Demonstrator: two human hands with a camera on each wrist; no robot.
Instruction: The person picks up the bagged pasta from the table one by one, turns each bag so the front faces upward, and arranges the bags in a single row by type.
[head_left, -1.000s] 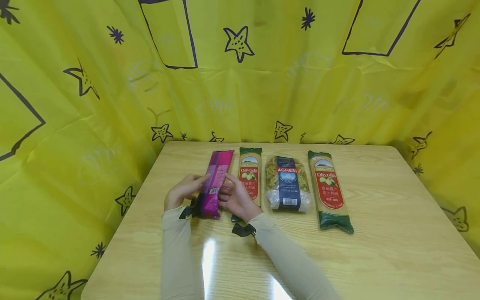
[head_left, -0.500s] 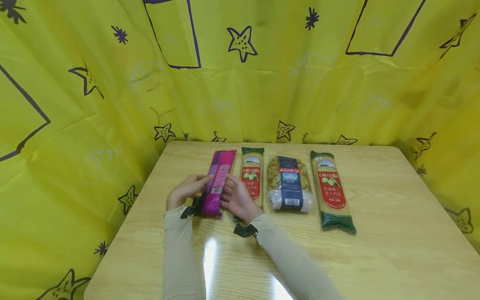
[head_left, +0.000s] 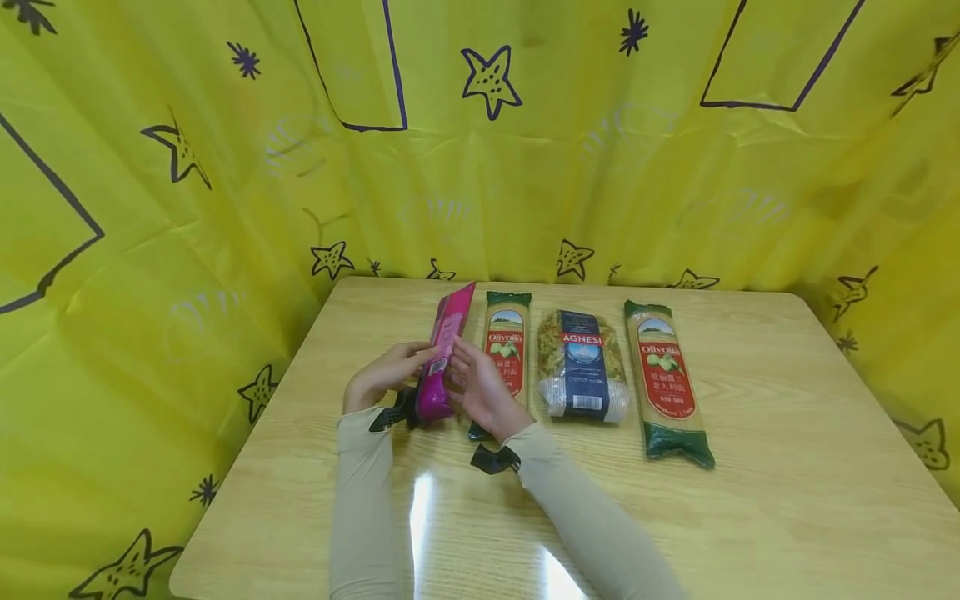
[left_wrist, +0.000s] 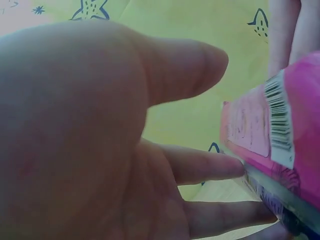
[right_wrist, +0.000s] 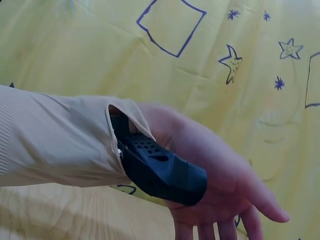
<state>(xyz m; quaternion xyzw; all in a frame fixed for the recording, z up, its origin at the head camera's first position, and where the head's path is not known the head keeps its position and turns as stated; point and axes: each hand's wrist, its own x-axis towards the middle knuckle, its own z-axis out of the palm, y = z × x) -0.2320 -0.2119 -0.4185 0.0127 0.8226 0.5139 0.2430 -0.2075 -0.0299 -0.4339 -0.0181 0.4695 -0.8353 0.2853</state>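
Observation:
A long magenta plastic packet (head_left: pixel 444 358) stands tilted on edge between the two hands in the head view. Its barcode label (left_wrist: pixel 280 120) shows in the left wrist view. From the left, my left hand (head_left: pixel 386 371) touches the packet's lower side with nearly straight fingers (left_wrist: pixel 210 167); its thumb sticks out apart from it. My right hand (head_left: pixel 487 387) is at the packet's right side, thumb tip close to its face, fingers loosely extended and partly hidden. In the right wrist view the right hand (right_wrist: pixel 210 165) has its thumb spread and fingers pointing down; the packet is out of that frame.
On the wooden table (head_left: pixel 787 467) lie a spaghetti pack (head_left: pixel 506 333) partly behind the right hand, a clear bag of pasta (head_left: pixel 582 367) labelled AGNESI, and another spaghetti pack (head_left: pixel 667 379) further right. A yellow patterned curtain (head_left: pixel 525 183) surrounds the table's back and sides.
The magenta packet has turned from its broad face toward its edge, its far end rising. Both hands have shifted slightly with it. The other packs have stayed on the table.

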